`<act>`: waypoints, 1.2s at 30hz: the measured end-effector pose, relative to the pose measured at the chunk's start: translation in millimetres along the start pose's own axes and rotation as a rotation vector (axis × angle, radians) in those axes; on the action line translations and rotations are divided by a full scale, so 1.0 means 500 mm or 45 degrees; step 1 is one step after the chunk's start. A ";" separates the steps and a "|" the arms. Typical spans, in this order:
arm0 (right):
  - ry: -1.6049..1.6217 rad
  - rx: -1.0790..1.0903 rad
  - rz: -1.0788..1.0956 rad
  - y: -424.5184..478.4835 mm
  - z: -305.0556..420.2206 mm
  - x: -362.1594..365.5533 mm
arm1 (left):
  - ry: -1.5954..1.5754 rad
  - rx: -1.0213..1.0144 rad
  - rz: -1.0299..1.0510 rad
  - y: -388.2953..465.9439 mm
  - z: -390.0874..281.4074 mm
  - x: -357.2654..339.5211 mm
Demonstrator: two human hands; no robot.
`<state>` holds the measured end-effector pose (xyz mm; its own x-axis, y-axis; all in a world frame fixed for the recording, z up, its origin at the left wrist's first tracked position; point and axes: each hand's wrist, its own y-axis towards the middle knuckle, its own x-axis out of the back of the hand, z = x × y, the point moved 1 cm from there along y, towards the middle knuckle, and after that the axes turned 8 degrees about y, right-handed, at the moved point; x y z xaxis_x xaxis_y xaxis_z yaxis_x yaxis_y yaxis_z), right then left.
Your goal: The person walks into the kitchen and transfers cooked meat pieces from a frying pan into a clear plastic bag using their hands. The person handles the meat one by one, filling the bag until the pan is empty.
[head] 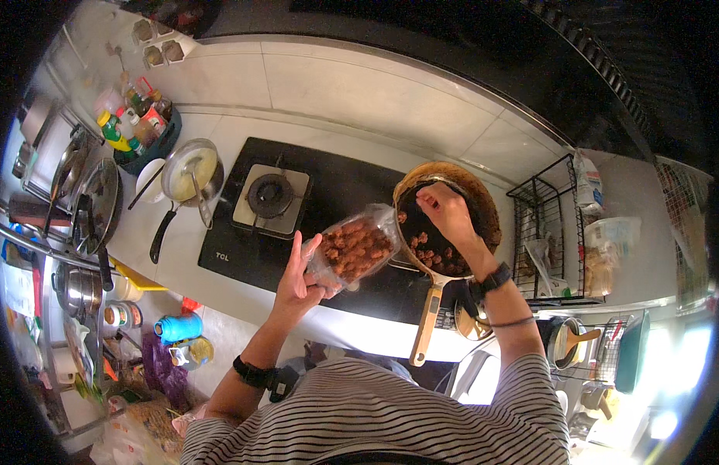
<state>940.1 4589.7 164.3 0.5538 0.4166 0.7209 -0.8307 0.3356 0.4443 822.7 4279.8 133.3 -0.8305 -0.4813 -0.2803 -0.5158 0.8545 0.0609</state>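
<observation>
My left hand [301, 279] grips a clear plastic bag [359, 247] full of reddish-brown meatball-like pieces, tilted towards the pan beside it. Over the frying pan [492, 224] is my right hand [446, 212], its fingers bent; whether they hold a piece cannot be made out. Several brown pieces [432, 256] lie in the pan's dark bottom, mostly on the near and left side. The pan rests on the right side of the black glass gas hob [336, 174], and its wooden handle [426, 325] points towards me.
On the counter left of the hob stand a small pot with a strainer and ladle [192, 174], a white bowl [152, 180] and a tub of bottles [170, 136]. A black wire rack [545, 232] stands right of the pan. The left burner [270, 196] shows its grate.
</observation>
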 end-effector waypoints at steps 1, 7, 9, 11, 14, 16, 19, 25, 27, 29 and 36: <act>0.031 -0.098 0.194 -0.007 -0.049 -0.015 | 0.005 -0.009 0.002 0.002 -0.001 -0.001; -0.343 -0.031 0.552 -0.025 -0.104 -0.129 | 0.038 -0.035 0.029 0.000 -0.006 0.001; -0.348 -0.020 0.546 -0.038 -0.128 -0.144 | 0.053 -0.036 0.019 0.000 -0.004 -0.002; -0.278 -0.008 0.750 -0.027 -0.116 -0.130 | 0.076 -0.033 -0.007 -0.005 -0.005 0.005; -0.157 -0.113 1.144 -0.013 -0.063 -0.070 | 0.077 -0.009 -0.021 -0.012 -0.004 0.010; -0.076 -0.088 1.223 -0.049 -0.048 -0.025 | 0.042 0.005 -0.006 -0.011 -0.001 0.006; -0.198 -0.025 1.332 -0.070 -0.029 -0.006 | 0.055 0.021 0.001 -0.008 -0.004 0.005; -0.333 0.261 1.215 -0.115 -0.054 -0.018 | 0.015 0.004 0.021 0.003 -0.005 0.005; -0.234 0.286 1.149 -0.121 -0.055 -0.022 | 0.022 0.014 0.021 0.003 -0.004 0.008; -0.179 0.296 1.128 -0.125 -0.059 -0.029 | 0.031 0.015 0.015 0.002 -0.005 0.007; 0.116 0.038 1.088 -0.120 -0.086 -0.042 | -0.007 0.020 0.063 0.003 -0.007 0.008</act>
<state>980.9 4597.2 99.6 -0.2614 0.5827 0.7695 -0.9651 -0.1460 -0.2173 818.1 4278.4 135.6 -0.8537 -0.4373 -0.2829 -0.4707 0.8803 0.0599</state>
